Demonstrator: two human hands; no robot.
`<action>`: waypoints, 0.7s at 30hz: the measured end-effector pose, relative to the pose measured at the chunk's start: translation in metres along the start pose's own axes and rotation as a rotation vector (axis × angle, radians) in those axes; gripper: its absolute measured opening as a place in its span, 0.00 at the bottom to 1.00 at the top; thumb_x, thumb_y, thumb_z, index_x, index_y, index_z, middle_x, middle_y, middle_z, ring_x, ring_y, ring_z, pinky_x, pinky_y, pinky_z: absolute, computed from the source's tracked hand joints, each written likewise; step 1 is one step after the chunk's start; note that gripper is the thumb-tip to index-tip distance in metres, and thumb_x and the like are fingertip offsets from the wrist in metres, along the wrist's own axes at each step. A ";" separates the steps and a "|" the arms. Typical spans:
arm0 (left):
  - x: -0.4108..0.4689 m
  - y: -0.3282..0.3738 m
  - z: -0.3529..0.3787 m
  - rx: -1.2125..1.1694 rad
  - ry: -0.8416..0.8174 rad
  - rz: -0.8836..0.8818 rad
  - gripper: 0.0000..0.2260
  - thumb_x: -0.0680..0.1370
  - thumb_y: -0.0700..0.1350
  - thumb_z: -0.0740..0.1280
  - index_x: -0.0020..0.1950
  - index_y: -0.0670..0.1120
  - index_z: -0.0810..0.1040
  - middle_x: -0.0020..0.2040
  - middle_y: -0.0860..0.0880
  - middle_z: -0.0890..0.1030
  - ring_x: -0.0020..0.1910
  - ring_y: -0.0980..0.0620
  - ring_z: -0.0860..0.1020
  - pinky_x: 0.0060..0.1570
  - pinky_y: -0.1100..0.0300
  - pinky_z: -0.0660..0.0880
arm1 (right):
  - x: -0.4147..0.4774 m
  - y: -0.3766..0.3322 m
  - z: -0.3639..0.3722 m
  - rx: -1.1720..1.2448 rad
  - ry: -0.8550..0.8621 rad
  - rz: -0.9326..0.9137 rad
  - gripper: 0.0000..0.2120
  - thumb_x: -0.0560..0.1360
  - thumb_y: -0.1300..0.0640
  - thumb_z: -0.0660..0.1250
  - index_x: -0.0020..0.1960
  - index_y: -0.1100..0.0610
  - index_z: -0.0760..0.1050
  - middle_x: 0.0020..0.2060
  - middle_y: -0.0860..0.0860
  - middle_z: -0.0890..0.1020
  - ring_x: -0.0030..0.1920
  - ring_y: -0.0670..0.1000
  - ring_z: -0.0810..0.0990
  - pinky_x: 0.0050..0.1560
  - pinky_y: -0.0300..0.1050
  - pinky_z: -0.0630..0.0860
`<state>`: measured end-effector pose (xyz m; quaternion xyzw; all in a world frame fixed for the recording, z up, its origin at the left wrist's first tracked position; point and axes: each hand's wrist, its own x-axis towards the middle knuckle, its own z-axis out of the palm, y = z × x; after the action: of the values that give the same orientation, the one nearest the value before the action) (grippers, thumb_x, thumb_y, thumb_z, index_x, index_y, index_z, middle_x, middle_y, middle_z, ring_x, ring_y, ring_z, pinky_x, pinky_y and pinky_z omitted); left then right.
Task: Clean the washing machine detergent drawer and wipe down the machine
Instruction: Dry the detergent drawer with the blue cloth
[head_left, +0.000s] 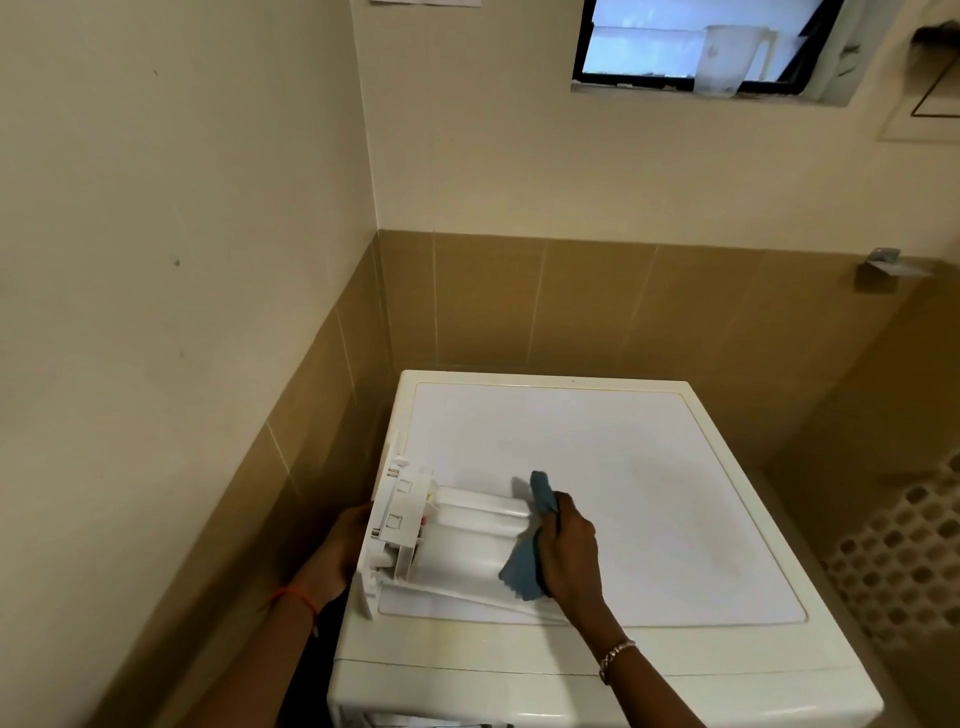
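Note:
The white detergent drawer (457, 535) lies on its side on top of the white washing machine (649, 467), near the lid's left front corner. My left hand (345, 545) holds the drawer's front panel from the left; most of its fingers are hidden behind the panel. My right hand (566, 551) grips a blue cloth (524, 566) and presses it against the drawer's right end. A flap of the cloth sticks up above my fingers.
The machine stands in a corner, with a cream wall close on the left and brown tiles behind. A window with a plastic jug (727, 60) on its sill is high up. A metal bracket (883, 270) sticks out of the right wall.

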<state>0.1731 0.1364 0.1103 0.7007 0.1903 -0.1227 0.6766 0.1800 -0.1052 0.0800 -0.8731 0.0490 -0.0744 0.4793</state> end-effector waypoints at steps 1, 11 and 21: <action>-0.002 0.005 -0.001 -0.047 -0.027 0.003 0.12 0.81 0.40 0.56 0.45 0.41 0.79 0.37 0.42 0.82 0.31 0.54 0.82 0.31 0.63 0.78 | 0.002 -0.003 -0.003 0.061 0.024 0.039 0.09 0.77 0.68 0.53 0.43 0.58 0.68 0.33 0.52 0.73 0.33 0.50 0.71 0.31 0.38 0.63; 0.008 0.049 0.012 0.503 0.061 0.368 0.25 0.82 0.45 0.55 0.76 0.44 0.49 0.77 0.49 0.51 0.76 0.50 0.53 0.69 0.62 0.52 | -0.023 -0.053 0.052 -0.115 -0.209 -0.410 0.17 0.76 0.57 0.57 0.62 0.61 0.73 0.56 0.55 0.79 0.55 0.53 0.77 0.57 0.43 0.72; 0.019 0.024 0.016 1.028 0.090 0.537 0.22 0.82 0.39 0.48 0.75 0.38 0.44 0.77 0.44 0.44 0.76 0.49 0.42 0.71 0.64 0.42 | -0.027 -0.031 0.044 -0.428 -0.258 -0.576 0.27 0.73 0.45 0.56 0.67 0.57 0.71 0.61 0.54 0.78 0.63 0.53 0.76 0.64 0.51 0.72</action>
<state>0.2022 0.1219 0.1230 0.9674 -0.0496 0.0065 0.2482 0.1615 -0.0479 0.0812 -0.9337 -0.2446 -0.0837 0.2476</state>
